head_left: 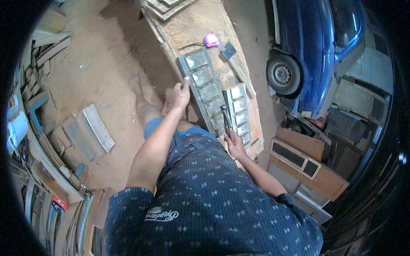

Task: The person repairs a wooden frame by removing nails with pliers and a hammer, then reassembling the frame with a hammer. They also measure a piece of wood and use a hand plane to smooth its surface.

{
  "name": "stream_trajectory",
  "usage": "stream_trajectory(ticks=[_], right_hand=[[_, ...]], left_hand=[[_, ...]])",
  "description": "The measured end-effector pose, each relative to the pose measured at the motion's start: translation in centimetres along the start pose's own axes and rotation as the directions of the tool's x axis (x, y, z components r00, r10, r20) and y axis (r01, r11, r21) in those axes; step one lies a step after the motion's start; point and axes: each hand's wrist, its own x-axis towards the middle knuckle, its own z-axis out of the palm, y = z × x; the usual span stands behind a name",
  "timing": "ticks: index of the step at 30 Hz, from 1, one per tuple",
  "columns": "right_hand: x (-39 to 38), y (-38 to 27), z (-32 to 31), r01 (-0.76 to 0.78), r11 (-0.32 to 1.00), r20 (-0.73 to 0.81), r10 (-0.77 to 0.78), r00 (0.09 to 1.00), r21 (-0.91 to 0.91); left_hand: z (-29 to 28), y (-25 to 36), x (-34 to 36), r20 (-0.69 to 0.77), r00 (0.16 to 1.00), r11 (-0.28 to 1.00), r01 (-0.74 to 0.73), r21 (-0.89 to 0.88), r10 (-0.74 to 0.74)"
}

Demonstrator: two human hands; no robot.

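Note:
My left hand [181, 96] is closed, its thumb lying over the near edge of a long grey board [209, 91] with a row of block-like raised sections. What its curled fingers hold, if anything, is hidden. My right hand [235, 146] grips a hammer [225, 112] by its handle, the dark head pointing away from me. Beneath and beside the hammer lies a second, shorter board [239, 112] with similar pale sections. Both boards rest on a dusty wooden workbench [230, 32].
A pink tape measure [211, 40] and a hatchet-like tool [239, 70] with a wooden handle lie farther along the bench. Stacked wooden frames [171, 7] sit at its far end. A blue car [311, 55] stands to the right; loose planks [96, 128] lie on the floor at left.

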Motion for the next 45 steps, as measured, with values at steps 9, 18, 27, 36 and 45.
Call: stream_trajectory(ticks=[9, 18, 27, 36, 45], right_hand=[[-4.3, -9.7, -8.7, 0.153, 0.985, -0.161, -0.163, 0.973, -0.078], [-6.0, -7.9, -10.8, -0.077, 0.962, 0.070, 0.098, 0.993, -0.261], [-3.1, -6.8, -8.3, 0.211, 0.329, 0.232, 0.026, 0.972, -0.921], [0.1, -14.1, -9.4, 0.282, 0.035, 0.283, 0.222, 0.933, -0.959], [5.5, -14.3, -11.2, 0.623, -0.038, 0.598, 0.239, 0.765, -0.782]], left_hand=[[5.1, 4.9, -7.6, 0.596, 0.802, 0.585, 0.501, -0.637, -0.039], [2.0, 0.5, -4.6, 0.157, 0.984, 0.987, 0.055, 0.151, -0.079], [2.4, -0.9, -2.8, 0.166, 0.985, 0.869, -0.120, 0.481, 0.045], [4.2, 1.3, -3.8, 0.056, 0.995, 0.826, -0.096, 0.555, 0.078], [4.5, 0.6, -3.9, 0.083, 0.994, 0.876, -0.103, 0.470, 0.072]])
